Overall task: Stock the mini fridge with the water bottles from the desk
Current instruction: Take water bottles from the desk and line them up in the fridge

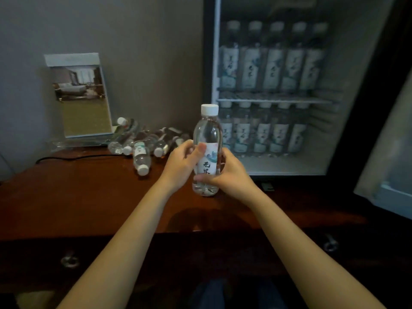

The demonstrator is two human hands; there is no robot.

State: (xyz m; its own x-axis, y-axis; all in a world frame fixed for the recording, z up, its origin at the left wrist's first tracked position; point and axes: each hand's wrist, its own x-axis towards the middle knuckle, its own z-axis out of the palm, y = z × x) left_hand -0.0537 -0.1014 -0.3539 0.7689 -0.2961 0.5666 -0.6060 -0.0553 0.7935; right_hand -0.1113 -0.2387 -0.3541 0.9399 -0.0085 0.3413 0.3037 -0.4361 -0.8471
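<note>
Framed hotel-room photo (81, 94) leans at the wall, then a messy heap of lying water bottles (142, 144), maybe six, hard to count. Left hand (181, 166) and right hand (227, 175) both wrap fingers around one upright water bottle (207, 134) over the desk (78, 197). Open mini fridge (278, 166): five bottles per shelf, two shelves.

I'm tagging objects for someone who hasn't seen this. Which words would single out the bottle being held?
Start at the open mini fridge on the right. On the wooden desk just before it stands one water bottle, gripped by the left hand and right hand. Unlike the pile of bottles lying leftward, it is upright.
</note>
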